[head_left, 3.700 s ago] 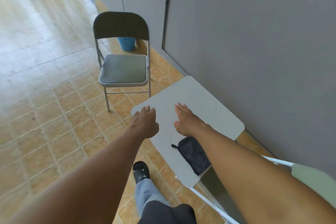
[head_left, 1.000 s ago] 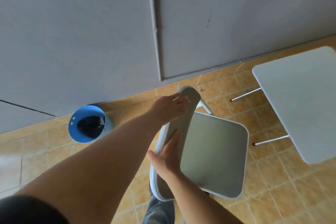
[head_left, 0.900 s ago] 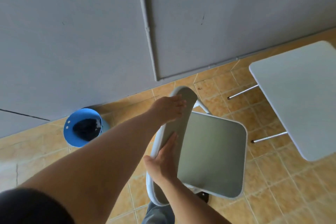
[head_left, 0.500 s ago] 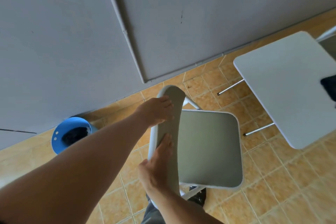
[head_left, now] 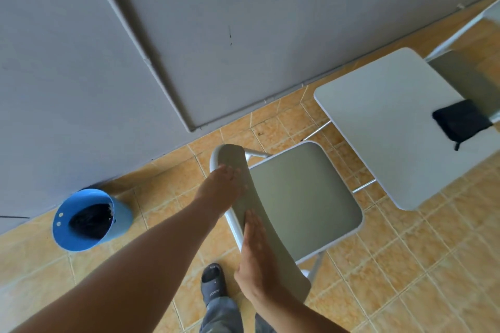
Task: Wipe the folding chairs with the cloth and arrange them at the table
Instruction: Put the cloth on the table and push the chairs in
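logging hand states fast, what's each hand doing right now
Left hand: holding the chair backrest near its top.
Right hand: open, flat on the chair backrest.

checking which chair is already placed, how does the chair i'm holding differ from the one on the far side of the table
The held chair stands apart from the table, floor showing between; the far chair sits against its opposite edge, seat partly hidden by the tabletop. The left hand and right hand are on the held chair's backrest; no hand is on the far chair. Both have grey seats and pale metal frames.
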`<state>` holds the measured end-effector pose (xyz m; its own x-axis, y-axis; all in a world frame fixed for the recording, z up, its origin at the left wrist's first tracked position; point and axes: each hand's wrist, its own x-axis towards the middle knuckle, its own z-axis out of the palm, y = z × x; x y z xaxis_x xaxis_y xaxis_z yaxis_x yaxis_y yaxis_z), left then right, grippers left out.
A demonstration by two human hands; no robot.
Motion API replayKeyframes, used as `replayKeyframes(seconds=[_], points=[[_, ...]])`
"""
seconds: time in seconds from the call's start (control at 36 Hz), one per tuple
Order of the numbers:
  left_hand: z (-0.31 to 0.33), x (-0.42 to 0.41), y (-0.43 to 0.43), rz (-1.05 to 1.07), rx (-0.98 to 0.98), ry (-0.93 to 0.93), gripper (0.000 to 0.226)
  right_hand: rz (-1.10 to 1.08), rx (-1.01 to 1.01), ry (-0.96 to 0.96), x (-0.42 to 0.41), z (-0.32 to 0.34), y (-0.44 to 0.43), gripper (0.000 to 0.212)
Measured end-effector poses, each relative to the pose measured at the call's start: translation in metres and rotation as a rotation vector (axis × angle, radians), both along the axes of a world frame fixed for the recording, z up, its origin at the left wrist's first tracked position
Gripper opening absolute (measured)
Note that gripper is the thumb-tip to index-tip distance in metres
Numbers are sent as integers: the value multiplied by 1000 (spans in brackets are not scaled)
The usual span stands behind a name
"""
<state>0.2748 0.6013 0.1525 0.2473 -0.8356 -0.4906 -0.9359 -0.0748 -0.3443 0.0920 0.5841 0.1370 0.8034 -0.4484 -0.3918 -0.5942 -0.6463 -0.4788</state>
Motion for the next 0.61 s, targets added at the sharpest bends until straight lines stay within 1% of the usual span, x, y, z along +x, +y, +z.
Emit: replayKeyframes(seconds=[0.08, 0.11, 0.17, 0.19, 0.25, 0.31, 0.36, 0.42, 0.53, 0.61], points=[[-8, -20, -8, -9, 53, -10, 61, 25, 2, -19, -23, -9, -18, 115], [-8, -25, -10, 2, 79, -1, 63, 36, 1, -23, -29, -11, -22, 115], [-10, -29, -10, 31, 66, 19, 64, 35, 17, 26, -36, -9, -27, 106], [-7, -28, -8, 37, 20, 32, 64, -15, 72, 75, -36, -8, -29, 103], [-1, -25, -7, 27, -54, 28, 63, -90, 115, 133, -36, -9, -30, 99], [-4, -20, -4, 26, -136, 63, 64, -65, 104, 152, -33, -10, -30, 92], [-5, -20, -8, 34, -179, 82, 61, -39, 75, 161, -30, -8, -33, 86], [-1, -22, -16, 66, -170, 100, 59, -40, 58, 159, -30, -9, -38, 83], [4, -23, -35, 95, -128, 62, 50, -44, 67, 131, -28, -11, -57, 81], [-1, -21, -53, 119, -127, 103, 51, -69, 62, 129, -26, -15, -77, 80]])
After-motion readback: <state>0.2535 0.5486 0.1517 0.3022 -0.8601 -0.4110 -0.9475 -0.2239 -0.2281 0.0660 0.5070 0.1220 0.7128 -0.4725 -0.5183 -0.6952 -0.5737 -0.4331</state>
